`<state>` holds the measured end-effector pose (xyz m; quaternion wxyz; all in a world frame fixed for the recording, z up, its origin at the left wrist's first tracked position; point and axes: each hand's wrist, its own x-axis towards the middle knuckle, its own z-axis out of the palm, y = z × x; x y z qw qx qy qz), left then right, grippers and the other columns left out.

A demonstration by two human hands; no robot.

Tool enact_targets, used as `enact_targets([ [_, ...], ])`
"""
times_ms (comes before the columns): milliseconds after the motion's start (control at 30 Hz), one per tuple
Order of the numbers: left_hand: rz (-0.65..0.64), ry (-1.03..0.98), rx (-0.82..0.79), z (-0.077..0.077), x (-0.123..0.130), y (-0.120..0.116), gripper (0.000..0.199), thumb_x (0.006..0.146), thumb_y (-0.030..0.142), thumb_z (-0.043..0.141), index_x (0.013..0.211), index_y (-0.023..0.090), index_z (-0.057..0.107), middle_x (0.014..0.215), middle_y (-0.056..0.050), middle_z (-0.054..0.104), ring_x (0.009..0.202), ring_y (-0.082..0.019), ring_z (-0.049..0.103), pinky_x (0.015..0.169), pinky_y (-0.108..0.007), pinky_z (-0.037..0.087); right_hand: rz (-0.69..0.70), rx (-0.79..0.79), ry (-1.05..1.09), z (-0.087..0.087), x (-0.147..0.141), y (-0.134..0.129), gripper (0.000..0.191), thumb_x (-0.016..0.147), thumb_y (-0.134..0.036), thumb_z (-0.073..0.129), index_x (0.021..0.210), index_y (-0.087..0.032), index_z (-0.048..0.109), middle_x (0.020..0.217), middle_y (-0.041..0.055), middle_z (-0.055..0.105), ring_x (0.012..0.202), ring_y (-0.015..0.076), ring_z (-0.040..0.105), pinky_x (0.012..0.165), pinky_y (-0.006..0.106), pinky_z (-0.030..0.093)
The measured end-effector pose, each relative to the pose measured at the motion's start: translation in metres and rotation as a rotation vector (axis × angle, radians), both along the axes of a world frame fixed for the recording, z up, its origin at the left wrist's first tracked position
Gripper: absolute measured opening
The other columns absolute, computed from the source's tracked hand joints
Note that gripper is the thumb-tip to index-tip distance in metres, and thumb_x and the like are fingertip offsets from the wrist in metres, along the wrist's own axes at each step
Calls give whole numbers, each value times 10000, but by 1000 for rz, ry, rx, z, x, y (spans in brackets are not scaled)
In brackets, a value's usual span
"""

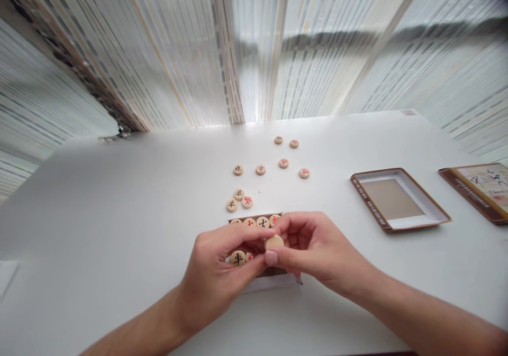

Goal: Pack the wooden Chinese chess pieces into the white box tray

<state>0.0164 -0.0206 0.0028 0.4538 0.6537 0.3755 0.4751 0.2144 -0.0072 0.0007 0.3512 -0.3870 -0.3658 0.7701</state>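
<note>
Over a small box (pixel 264 282), my left hand (pixel 222 261) and my right hand (pixel 313 245) pinch one round wooden piece (pixel 274 242) between their fingertips. The piece shows a plain face with no character. Inside the box, a row of pieces with red and black characters lies along the far side, among them a black-marked one (pixel 262 222). Nearer, a piece with a black character (pixel 237 258) sits beside a red-marked one (pixel 248 257). My hands hide much of the box's middle and right side.
Several loose pieces lie beyond the box on the white table (pixel 119 213), three of them close together, including a red-marked one (pixel 247 201). To the right are an open shallow tray (pixel 416 225) and a printed box lid (pixel 476 194). Blinds (pixel 178 44) hang behind.
</note>
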Motion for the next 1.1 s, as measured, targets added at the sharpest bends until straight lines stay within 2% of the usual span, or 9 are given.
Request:
enact_targets([
  [133, 1, 99, 80, 3, 1, 0, 231, 849, 44, 862, 1025, 193, 864, 871, -34, 867, 736, -155, 800, 713, -206, 651, 3, 10, 7, 2, -2, 0, 438, 582, -320, 1075, 692, -155, 683, 581, -44, 626, 535, 82, 513, 521, 207, 414],
  [233, -35, 89, 34, 4, 2, -1, 189, 873, 57, 848, 1010, 187, 852, 884, -42, 875, 766, -172, 814, 722, -220, 650, 29, 38, -37, 1, 0, 0, 423, 665, -376, 1036, 696, -156, 676, 560, -34, 624, 512, 82, 491, 491, 204, 364],
  [467, -77, 3, -66, 6, 4, -2, 255, 870, 33, 841, 1068, 194, 842, 911, -60, 880, 791, -201, 841, 751, -248, 678, 69, 62, -32, -1, 3, 0, 432, 729, -439, 992, 744, -168, 656, 605, -26, 641, 519, 94, 525, 495, 207, 405],
  [700, -66, -46, -82, 6, 1, -1, 289, 877, 23, 821, 1100, 208, 828, 904, -44, 872, 779, -188, 840, 750, -239, 689, 95, 62, 53, 5, 5, 2, 383, 732, -375, 999, 804, -152, 696, 670, -18, 672, 556, 87, 554, 547, 205, 444],
  [867, -75, -99, -148, 6, 0, 0, 268, 866, 38, 835, 1091, 183, 836, 901, -62, 867, 774, -209, 843, 747, -266, 713, 103, 76, 77, 2, 6, 2, 277, 815, -350, 928, 839, -146, 742, 673, 0, 705, 553, 105, 614, 569, 229, 503],
  [1000, -55, -117, -161, 5, -2, -1, 296, 843, 28, 859, 1088, 193, 847, 914, -44, 861, 785, -180, 833, 767, -228, 705, 93, 69, 123, 0, 7, 1, 160, 863, -291, 849, 864, -142, 790, 704, 26, 747, 562, 119, 657, 572, 237, 530],
  [1100, -46, -120, -158, 4, -4, -2, 330, 839, 34, 872, 1110, 223, 852, 936, -26, 854, 796, -150, 816, 782, -197, 693, 74, 77, 110, 1, 7, 2, 155, 869, -293, 851, 886, -144, 811, 666, 26, 745, 565, 127, 670, 573, 235, 540],
])
